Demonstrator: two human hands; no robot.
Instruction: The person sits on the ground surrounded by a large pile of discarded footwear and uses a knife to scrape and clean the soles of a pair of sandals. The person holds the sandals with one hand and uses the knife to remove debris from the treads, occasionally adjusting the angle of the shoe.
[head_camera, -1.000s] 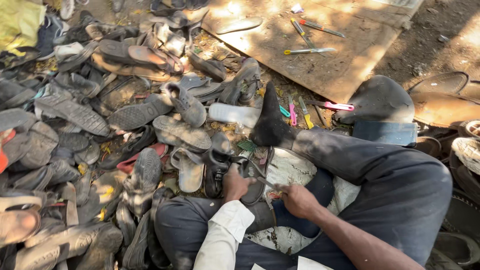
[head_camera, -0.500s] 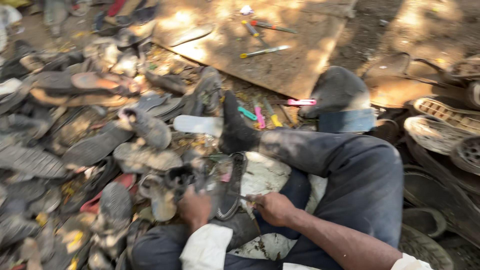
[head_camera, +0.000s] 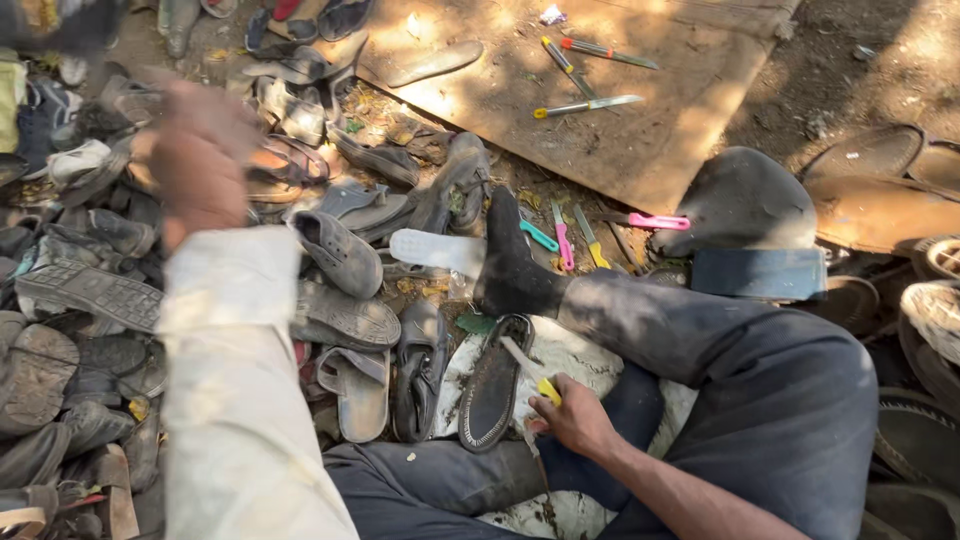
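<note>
Yellow-handled knife (head_camera: 535, 378) in right hand (head_camera: 575, 420) grip, beside one black sole (head_camera: 493, 385); left hand (head_camera: 200, 160) raised, blurred, grip unclear.

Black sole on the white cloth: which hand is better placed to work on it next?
Probably the right hand: it holds a yellow-handled knife beside the black sole. The left hand is raised over the shoe pile.

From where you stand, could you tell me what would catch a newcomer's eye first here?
First, the heap of worn shoes and sandals spread over the ground on the left. Next, the blurred left hand raised above that heap, while the right hand grips a yellow-handled tool against a dark sole lying on the white sheet. Behind lies a wooden board with scattered tools.
</note>
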